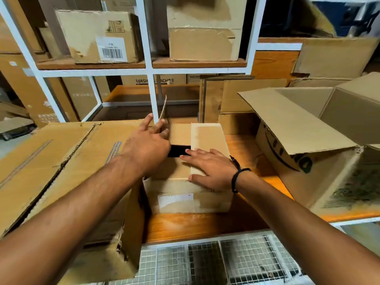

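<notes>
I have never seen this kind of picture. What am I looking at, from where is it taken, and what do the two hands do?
There is no machine: a person wears a camera on the head, looking forward and down at their own arms. On the wooden shelf stands a small cardboard box, between a large closed box and an open box. The right hand presses flat on one top flap. The left hand touches the other flap, which stands upright, with straight fingers.

Right hand [209, 169] flat, left hand [147, 145] outstretched
</notes>
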Demonstrator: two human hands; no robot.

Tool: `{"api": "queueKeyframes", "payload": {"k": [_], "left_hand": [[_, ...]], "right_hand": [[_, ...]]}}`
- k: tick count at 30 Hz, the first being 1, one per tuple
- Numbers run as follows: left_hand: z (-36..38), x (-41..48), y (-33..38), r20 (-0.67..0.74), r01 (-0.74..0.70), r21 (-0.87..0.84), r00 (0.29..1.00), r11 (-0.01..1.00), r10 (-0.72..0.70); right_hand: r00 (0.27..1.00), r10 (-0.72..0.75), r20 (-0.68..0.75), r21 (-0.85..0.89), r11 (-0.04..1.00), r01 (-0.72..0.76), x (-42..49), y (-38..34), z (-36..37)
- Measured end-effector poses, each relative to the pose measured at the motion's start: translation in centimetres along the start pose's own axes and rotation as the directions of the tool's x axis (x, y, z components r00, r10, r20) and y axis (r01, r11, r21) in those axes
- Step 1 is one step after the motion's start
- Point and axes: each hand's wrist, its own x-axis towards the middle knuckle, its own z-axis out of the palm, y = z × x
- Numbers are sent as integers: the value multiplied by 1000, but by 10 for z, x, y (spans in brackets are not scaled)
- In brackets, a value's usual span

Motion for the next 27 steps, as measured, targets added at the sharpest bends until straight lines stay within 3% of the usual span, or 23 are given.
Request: {"api": "queueKeyframes", "payload": {"k": [4,8,16,20,27], "left_hand": [[14,1,-5,215,144,0,966,990,-141],[35,12,-4,335,84,4,939,996,-80],[82,26,-1,345,106,-320,938,942,11],[91,23,2,294,109,-361,956,926,2],[98,26,3,265,91,-375,964,922,13]], "right_hand": [[999,8,35,-9,1000,-8,15,-7,9],[996,18,83,6,1000,-19,15,-9,13],[994,8,112,-18,1000,-6,11,-11,11],[997,14,82,9,1000,-14,12,-10,10],[981,-58,-186,-53,997,49,13,-8,-16]]}}
